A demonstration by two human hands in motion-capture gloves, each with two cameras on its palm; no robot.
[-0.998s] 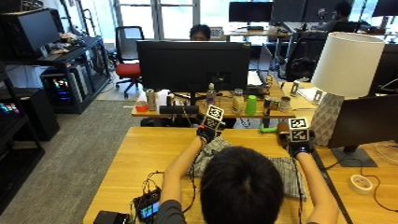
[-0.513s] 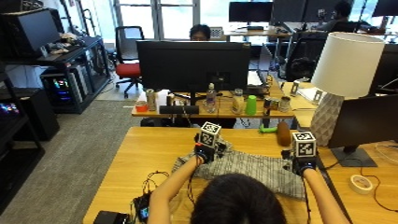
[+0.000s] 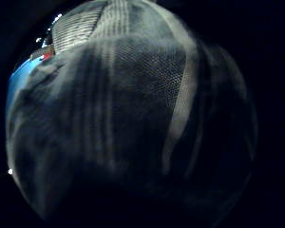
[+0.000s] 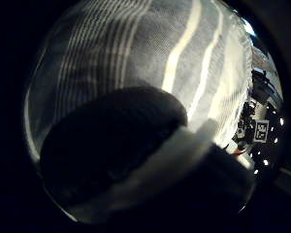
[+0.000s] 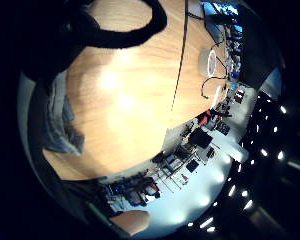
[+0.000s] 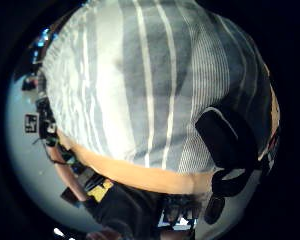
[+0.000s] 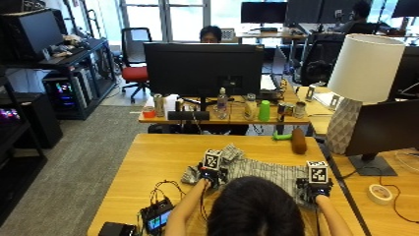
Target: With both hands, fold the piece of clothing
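Spread on the wooden desk (image 7: 157, 152) right in front of the person lies the grey striped garment (image 7: 265, 170), its near part hidden behind the person's head (image 7: 255, 206) and a bunched bit of it lying beyond the left hand (image 7: 211, 173). Both gloved hands are down on the cloth, the left hand at its left edge and the right hand (image 7: 316, 188) at its right edge; striped fabric fills the left palm views, with the thumb lying over it, so the left hand's fingers pinch the cloth. A black finger (image 6: 225, 137) of the right hand curls over the cloth's edge, gripping it.
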